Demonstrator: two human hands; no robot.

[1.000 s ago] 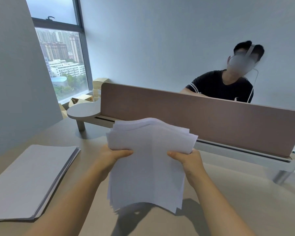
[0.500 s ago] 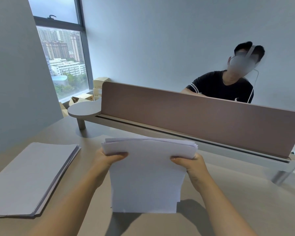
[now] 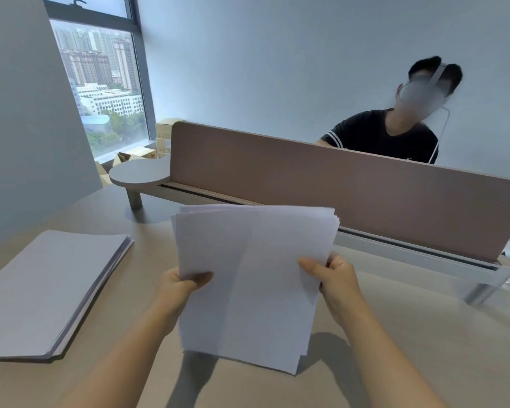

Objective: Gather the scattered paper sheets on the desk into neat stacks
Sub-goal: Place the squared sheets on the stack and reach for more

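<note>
Squaring the bundle of sheets [image 3: 253,278] means loosening both hands' pinching fingers [image 3: 309,265] and tapping its uneven lower edge on the counter [image 3: 424,334]

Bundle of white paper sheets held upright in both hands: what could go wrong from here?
The bundle of white paper sheets is pinched only at its side edges by left hand and right hand, its edges fanned, so loose sheets may slip onto the beige desk or stay misaligned.
</note>
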